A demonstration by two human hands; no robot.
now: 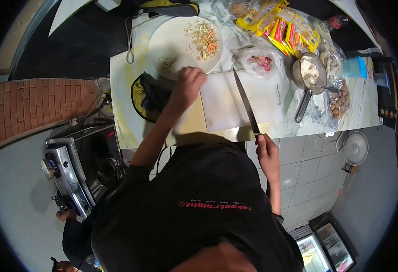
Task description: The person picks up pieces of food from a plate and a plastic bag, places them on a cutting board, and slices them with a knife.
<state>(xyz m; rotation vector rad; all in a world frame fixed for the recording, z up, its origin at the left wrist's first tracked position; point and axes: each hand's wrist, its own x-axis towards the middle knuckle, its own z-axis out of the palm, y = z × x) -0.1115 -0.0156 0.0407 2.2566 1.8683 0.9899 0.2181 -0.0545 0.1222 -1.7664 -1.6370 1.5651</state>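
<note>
My right hand [267,148] is closed round the handle of a long kitchen knife [245,100], its blade pointing away from me over the white cutting board [224,106]. My left hand [191,84] hovers between the board and a big white plate [160,38], fingers curled and pressed together. A pale blur at its fingertips is too smeared to name. Shredded vegetables [204,41], green, white and orange, are spread on the plate's right side. A smaller pinch of shreds [166,62] sits near its lower edge.
Right of the board are a plastic bag with reddish pieces [261,63], yellow and red packets [285,34], a saucepan of white powder [311,72] and a blue container [355,67]. A black-and-yellow pouch [151,97] lies left. Another person's hand [65,215] is at the stove [70,174].
</note>
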